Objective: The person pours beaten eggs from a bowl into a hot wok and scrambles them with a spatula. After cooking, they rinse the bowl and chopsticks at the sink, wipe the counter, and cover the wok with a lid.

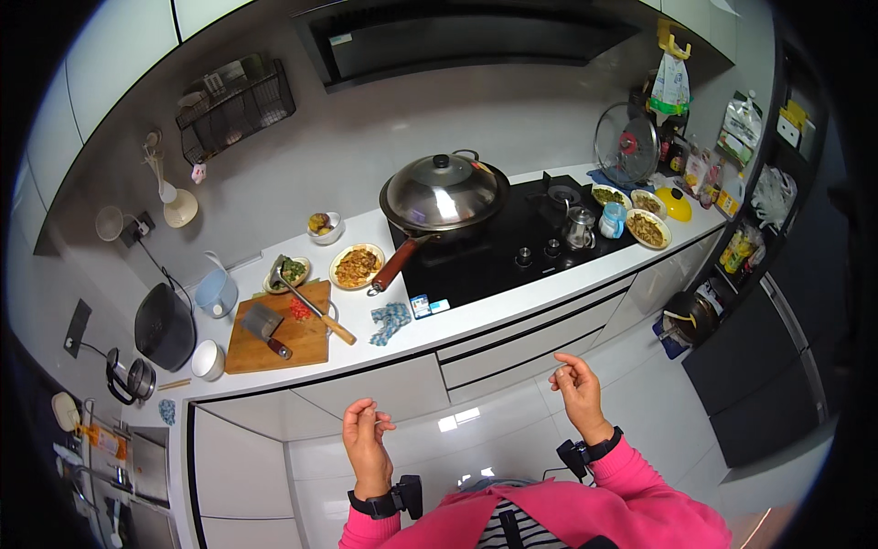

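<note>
Both hands are held up in front of my body, short of the counter, and neither touches anything. My left hand [368, 450] has loosely bent fingers, partly apart, and shows nothing in them. In my right hand [582, 399] the fingers are half curled and spread, with no object seen. Beyond them a wok [498, 197] with a wooden handle sits on the black cooktop [457, 279], covered by a domed metal lid [439, 188]. A cleaver [263, 323] and chopped red pieces [299, 309] lie on the cutting board [302, 352]. A long-handled spatula [315, 311] slants across its right side.
Plates of food, such as a yellowish dish [357, 267] and a brown one [647, 231], flank the cooktop. A blue cloth [390, 324] lies near the counter's front edge. A white bowl [208, 360] and a black cooker [165, 327] stand left, beyond them a sink [151, 457].
</note>
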Demonstrator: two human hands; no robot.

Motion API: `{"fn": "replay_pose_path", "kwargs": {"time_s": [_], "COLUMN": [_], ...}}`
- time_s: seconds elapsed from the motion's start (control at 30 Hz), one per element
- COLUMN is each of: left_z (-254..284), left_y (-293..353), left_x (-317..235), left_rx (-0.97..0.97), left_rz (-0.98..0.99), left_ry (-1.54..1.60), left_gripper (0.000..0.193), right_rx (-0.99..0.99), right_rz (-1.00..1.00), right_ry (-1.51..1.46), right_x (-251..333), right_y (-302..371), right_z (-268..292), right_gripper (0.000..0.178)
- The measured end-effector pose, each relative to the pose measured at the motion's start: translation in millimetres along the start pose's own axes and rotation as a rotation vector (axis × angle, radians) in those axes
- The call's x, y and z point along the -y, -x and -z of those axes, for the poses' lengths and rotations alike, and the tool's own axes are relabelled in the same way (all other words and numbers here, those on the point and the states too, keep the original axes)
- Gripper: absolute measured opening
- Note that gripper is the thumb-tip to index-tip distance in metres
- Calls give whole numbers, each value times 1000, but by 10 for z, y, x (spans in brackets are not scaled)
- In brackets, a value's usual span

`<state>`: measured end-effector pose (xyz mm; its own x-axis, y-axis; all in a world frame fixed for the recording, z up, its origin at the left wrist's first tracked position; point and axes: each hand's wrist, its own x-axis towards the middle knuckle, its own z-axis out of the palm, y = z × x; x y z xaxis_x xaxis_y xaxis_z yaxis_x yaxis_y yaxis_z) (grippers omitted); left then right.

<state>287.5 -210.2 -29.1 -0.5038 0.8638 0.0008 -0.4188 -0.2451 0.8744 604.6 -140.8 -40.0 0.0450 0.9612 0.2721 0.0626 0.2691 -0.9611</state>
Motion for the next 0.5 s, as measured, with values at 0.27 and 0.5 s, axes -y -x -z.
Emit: {"fn": "replay_pose_path", "kwargs": {"time_s": [0.27, 0.5], "left_z": [684, 955], "left_y": [-44, 4], "left_x": [-276, -400], "left_rx": [-52, -79], "left_rz": [-7, -60], "left_ry": [-42, -26], "left_gripper": [15, 15], "right_rx": [-13, -25], "right_rz": [68, 58], "right_ry": [48, 96], "right_x": [147, 209], "right_y": [303, 299], "right_z": [-615, -721], "right_gripper": [26, 26]}}
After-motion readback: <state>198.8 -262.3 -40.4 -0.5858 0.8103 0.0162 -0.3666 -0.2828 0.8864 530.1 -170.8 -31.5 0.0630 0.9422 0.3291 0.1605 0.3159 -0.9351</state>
